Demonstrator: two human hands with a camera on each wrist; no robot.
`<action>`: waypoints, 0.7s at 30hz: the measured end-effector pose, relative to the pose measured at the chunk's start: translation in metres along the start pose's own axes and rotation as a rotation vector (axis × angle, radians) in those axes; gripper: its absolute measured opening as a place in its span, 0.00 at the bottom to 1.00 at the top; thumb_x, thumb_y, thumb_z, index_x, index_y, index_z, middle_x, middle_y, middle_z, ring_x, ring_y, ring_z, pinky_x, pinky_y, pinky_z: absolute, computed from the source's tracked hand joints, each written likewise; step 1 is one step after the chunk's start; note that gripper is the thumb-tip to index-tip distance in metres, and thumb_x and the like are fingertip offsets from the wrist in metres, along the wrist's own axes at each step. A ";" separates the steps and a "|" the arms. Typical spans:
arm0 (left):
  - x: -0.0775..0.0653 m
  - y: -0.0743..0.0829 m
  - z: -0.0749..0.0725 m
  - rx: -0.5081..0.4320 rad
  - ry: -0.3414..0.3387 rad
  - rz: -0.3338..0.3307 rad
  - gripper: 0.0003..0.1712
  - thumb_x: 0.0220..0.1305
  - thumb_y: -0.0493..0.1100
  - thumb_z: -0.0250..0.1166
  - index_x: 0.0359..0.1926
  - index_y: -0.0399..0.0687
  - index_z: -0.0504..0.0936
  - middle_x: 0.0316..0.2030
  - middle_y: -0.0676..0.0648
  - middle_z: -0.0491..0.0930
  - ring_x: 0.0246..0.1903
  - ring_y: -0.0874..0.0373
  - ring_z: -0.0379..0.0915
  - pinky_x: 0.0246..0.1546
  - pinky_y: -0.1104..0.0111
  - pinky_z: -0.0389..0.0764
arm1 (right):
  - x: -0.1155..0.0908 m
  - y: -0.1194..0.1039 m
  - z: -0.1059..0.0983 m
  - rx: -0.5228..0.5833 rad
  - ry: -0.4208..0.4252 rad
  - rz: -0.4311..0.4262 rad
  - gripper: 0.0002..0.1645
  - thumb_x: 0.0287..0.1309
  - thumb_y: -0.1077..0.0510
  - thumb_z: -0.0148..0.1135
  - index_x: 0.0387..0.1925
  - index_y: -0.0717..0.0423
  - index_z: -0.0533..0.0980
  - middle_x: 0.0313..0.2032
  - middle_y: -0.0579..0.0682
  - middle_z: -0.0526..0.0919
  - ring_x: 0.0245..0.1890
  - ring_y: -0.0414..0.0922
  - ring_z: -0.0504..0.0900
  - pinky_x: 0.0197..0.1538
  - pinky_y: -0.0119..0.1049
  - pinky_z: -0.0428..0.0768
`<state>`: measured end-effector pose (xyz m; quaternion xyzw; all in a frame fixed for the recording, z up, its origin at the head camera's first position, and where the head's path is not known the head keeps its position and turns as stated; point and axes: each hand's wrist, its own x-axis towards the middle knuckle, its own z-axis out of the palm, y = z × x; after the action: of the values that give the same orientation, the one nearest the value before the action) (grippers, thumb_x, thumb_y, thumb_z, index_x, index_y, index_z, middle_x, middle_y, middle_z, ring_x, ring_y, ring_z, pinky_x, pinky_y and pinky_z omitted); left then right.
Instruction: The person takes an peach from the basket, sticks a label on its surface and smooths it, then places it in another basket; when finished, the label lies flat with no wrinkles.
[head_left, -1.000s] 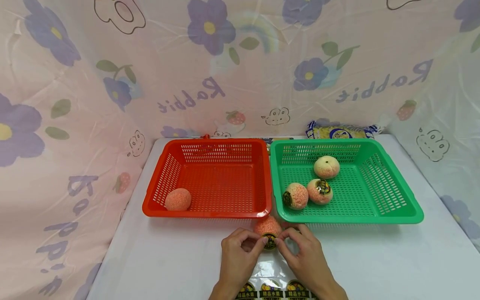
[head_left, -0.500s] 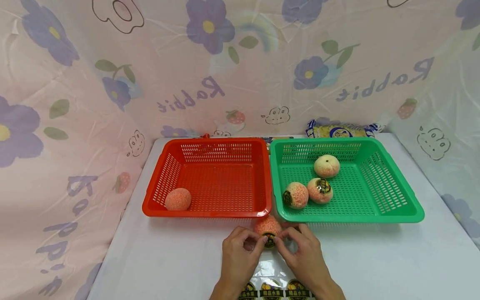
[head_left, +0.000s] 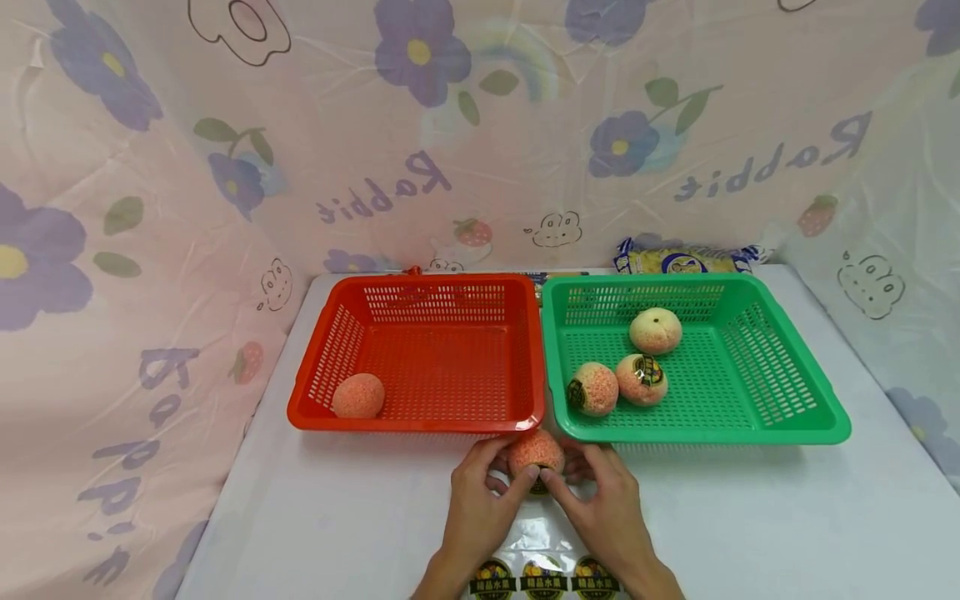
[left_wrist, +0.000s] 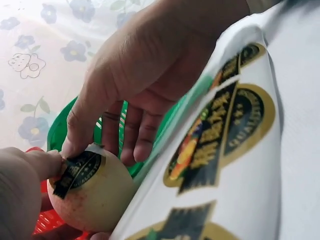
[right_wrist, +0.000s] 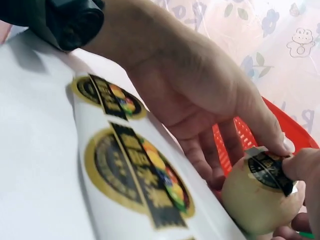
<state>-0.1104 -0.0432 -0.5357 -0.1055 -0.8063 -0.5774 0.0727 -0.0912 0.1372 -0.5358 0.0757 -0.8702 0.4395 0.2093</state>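
A pink and cream peach sits on the table just in front of the gap between the two baskets. My left hand holds it from the left, fingers curled about its side; my right hand does the same from the right. Both thumbs press on a black and gold sticker on the peach's near side. In the right wrist view the sticker curves over the cream skin, one end slightly raised. Below the hands lies a glossy sheet bearing several more stickers.
At the left, a red basket holds one plain peach. A green basket beside it holds three peaches, two with visible stickers. Behind stands a yellow and blue packet against the patterned curtain.
The fingers of both hands have moved from the sticker's edges to around the peach. The thumbs now lie over the sticker, covering more of it. The baskets stay put.
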 end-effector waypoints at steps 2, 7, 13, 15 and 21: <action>0.000 0.001 -0.001 -0.020 0.014 -0.013 0.24 0.59 0.54 0.74 0.56 0.63 0.81 0.41 0.56 0.81 0.34 0.60 0.80 0.27 0.72 0.83 | 0.000 -0.004 0.001 0.011 -0.005 0.027 0.23 0.55 0.49 0.76 0.52 0.43 0.79 0.39 0.39 0.79 0.34 0.37 0.81 0.37 0.27 0.81; -0.001 0.009 -0.006 -0.095 0.037 -0.059 0.15 0.58 0.53 0.75 0.46 0.61 0.85 0.33 0.52 0.80 0.28 0.60 0.77 0.25 0.71 0.82 | -0.005 -0.018 0.001 0.109 -0.013 0.135 0.18 0.57 0.50 0.74 0.49 0.38 0.79 0.39 0.37 0.78 0.37 0.36 0.80 0.39 0.30 0.84; 0.000 0.010 -0.003 -0.073 0.016 -0.117 0.10 0.60 0.57 0.73 0.36 0.60 0.86 0.27 0.54 0.80 0.26 0.63 0.77 0.27 0.72 0.81 | -0.007 -0.022 0.001 0.193 -0.075 0.233 0.13 0.63 0.48 0.69 0.48 0.38 0.78 0.44 0.35 0.81 0.47 0.36 0.82 0.46 0.33 0.85; 0.000 0.008 -0.001 -0.034 0.011 -0.113 0.12 0.60 0.59 0.72 0.36 0.60 0.86 0.28 0.55 0.80 0.26 0.63 0.77 0.28 0.72 0.81 | -0.008 -0.020 0.000 0.167 -0.097 0.187 0.16 0.63 0.49 0.68 0.52 0.39 0.78 0.48 0.34 0.80 0.50 0.36 0.80 0.49 0.32 0.84; -0.003 0.006 0.001 -0.057 0.037 0.018 0.15 0.63 0.53 0.71 0.47 0.53 0.85 0.39 0.52 0.81 0.32 0.61 0.79 0.28 0.70 0.82 | -0.013 -0.013 0.001 0.078 -0.089 0.000 0.24 0.59 0.53 0.73 0.57 0.37 0.79 0.56 0.37 0.78 0.55 0.37 0.77 0.49 0.30 0.80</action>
<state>-0.1064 -0.0407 -0.5308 -0.1041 -0.7871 -0.6013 0.0898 -0.0758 0.1280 -0.5317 0.1034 -0.8610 0.4691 0.1671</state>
